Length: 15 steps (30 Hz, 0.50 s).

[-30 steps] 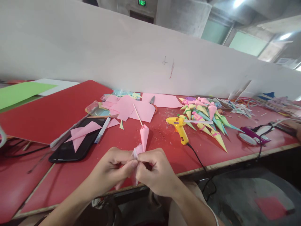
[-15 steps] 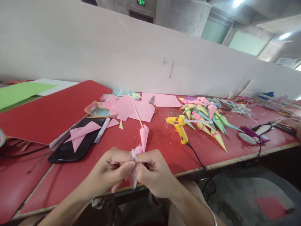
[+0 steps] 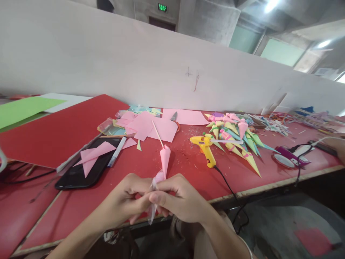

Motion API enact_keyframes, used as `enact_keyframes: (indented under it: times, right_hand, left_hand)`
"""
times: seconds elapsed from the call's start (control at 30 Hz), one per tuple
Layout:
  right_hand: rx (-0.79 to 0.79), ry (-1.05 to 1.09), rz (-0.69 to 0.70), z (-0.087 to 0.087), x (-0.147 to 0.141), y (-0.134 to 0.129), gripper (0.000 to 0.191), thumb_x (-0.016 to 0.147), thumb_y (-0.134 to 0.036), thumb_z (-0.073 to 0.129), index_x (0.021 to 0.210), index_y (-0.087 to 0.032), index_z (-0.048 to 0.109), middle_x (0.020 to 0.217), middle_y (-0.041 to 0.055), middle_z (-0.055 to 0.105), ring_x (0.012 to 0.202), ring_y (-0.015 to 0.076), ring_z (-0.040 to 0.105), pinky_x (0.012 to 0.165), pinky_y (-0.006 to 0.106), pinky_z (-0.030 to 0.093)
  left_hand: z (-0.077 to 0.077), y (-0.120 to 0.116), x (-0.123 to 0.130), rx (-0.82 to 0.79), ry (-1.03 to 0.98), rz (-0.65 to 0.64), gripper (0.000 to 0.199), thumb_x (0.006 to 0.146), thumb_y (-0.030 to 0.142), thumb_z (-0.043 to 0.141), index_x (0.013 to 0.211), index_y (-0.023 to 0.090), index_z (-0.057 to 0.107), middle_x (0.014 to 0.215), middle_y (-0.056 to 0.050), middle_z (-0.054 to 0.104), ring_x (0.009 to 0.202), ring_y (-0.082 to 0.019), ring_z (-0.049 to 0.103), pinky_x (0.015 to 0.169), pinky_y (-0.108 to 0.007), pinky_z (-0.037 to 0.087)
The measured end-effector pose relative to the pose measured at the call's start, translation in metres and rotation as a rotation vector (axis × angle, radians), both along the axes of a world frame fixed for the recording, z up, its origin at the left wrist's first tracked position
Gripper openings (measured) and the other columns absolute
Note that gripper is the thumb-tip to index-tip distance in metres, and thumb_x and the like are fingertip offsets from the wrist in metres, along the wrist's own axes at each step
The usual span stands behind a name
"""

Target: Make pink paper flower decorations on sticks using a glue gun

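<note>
At lower centre of the frame, crinkled clear plastic is pinched between the fingers of the left hand and right hand. Since half a second ago, the right thumb has been laid across the left fingertips; the grip is apparently being shifted. Just above, a pink paper cone is seen.

On the table, a tray lies at left, paper scraps on it, a marker along its right edge. A paper cone is between tray and glue gun. Right of the gun lies a pile of cones.
</note>
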State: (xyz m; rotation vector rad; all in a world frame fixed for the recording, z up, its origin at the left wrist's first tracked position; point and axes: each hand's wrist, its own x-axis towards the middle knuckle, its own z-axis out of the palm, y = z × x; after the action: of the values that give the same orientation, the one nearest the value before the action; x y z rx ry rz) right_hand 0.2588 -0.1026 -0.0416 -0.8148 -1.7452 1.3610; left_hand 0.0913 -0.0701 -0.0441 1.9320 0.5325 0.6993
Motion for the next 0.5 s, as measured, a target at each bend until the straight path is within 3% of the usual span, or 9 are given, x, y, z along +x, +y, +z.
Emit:
enact_keyframes:
  times: [0.13, 0.23, 0.37, 0.5]
  right_hand:
    - [-0.131, 0.103, 0.126, -0.0022, 0.0026, 0.0007, 0.046, 0.086, -0.053, 0.047, 0.058, -0.016, 0.051, 0.049, -0.0047, 0.045, 0.042, 0.0046, 0.041, 0.04, 0.016, 0.031]
    - [-0.095, 0.142, 0.15, -0.0028, 0.0016, -0.0002, 0.045, 0.087, -0.049, 0.047, 0.056, -0.017, 0.05, 0.049, -0.0045, 0.044, 0.042, 0.0045, 0.041, 0.04, 0.016, 0.031]
    - [-0.071, 0.162, 0.169, -0.0047, -0.0025, -0.0001, 0.043, 0.089, -0.038, 0.043, 0.051, -0.017, 0.046, 0.045, -0.005, 0.042, 0.039, 0.0043, 0.037, 0.04, 0.017, 0.031]
    - [-0.047, 0.056, 0.018, -0.005, -0.0054, 0.0002, 0.038, 0.084, -0.028, 0.047, 0.048, -0.017, 0.041, 0.045, -0.0065, 0.037, 0.041, 0.0041, 0.032, 0.04, 0.018, 0.025]
  left_hand:
    - [0.0001, -0.0023, -0.0027, -0.022, 0.05, -0.039, 0.044, 0.088, 0.045, 0.049, 0.06, 0.016, 0.067, 0.032, 0.004, 0.047, 0.03, -0.007, 0.043, 0.037, -0.017, 0.037]
    - [0.0012, -0.004, -0.0047, -0.01, 0.041, -0.077, 0.047, 0.09, 0.046, 0.044, 0.06, 0.017, 0.066, 0.031, 0.004, 0.046, 0.027, -0.007, 0.039, 0.037, -0.018, 0.037]
    - [0.0051, -0.0044, -0.0058, 0.103, 0.077, -0.1, 0.04, 0.09, 0.036, 0.044, 0.059, 0.02, 0.062, 0.03, 0.005, 0.046, 0.03, -0.008, 0.042, 0.047, -0.021, 0.042]
    - [0.0066, -0.002, -0.0071, 0.286, 0.172, -0.041, 0.031, 0.085, 0.016, 0.042, 0.055, 0.019, 0.051, 0.035, 0.008, 0.051, 0.036, -0.006, 0.045, 0.07, -0.024, 0.045]
